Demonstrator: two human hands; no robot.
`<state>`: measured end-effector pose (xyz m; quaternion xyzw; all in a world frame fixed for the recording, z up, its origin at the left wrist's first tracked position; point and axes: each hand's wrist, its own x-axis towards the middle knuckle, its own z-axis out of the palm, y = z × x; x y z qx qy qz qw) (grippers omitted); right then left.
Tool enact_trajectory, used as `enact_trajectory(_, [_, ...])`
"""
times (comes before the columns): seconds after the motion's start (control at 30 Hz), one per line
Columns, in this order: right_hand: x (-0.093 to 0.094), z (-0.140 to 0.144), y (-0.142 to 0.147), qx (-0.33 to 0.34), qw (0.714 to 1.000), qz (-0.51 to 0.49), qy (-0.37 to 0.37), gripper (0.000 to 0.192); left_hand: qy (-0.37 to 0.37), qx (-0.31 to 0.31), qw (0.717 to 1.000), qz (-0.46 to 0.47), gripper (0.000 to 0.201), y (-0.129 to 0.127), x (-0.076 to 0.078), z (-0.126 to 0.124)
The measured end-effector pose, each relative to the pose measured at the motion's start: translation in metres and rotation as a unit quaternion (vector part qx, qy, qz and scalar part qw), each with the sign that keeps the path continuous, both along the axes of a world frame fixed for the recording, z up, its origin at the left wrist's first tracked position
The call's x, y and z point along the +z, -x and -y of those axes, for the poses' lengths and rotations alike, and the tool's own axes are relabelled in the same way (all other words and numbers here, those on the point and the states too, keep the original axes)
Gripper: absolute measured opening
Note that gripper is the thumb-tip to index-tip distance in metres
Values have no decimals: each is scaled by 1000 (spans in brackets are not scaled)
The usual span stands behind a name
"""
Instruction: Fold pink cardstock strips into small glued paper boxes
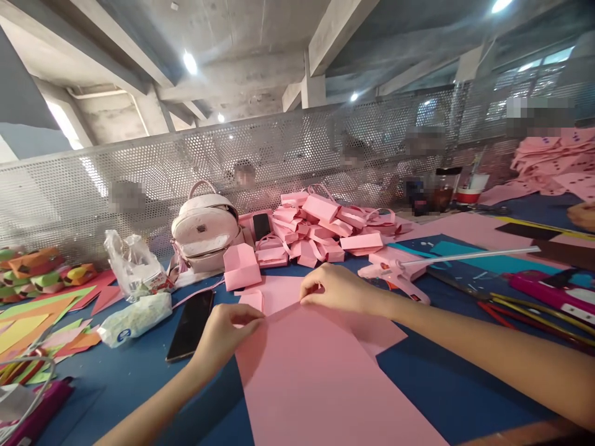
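Nearest, one pink paper sheet point(316, 378) fills the lower centre of the frame. Left hand point(227, 331) pinches its far left corner; right hand point(337, 288) presses fingertips together on its far edge. One black phone point(190, 325) lies left of centre. One pink glue gun point(395, 272) lies right. Beyond, a heap of folded pink boxes point(320, 232) and one pale backpack point(204, 226). No writing legible.

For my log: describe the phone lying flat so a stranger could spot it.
On the blue table, look just left of the left hand. The phone lies face up, dark and slim, beside a white tissue pack; the other phone stands by the backpack.
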<state>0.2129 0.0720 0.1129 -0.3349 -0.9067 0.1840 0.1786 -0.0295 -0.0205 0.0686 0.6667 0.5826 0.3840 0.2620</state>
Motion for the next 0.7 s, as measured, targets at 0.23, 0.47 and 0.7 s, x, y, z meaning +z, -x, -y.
enact_trajectory(0.23, [0, 6, 12, 36, 999, -9, -15, 9, 0, -64, 998, 7, 19, -35, 13, -32])
enact_trajectory(0.47, [-11, -11, -27, 26, 999, -24, 9, 11, 11, -49, 999, -1, 21, -7, -2, -11])
enact_trajectory(0.7, [-18, -19, -59, 10, 999, -27, 28, 14, 74, -10, 997, -33, 28, 34, -25, 23])
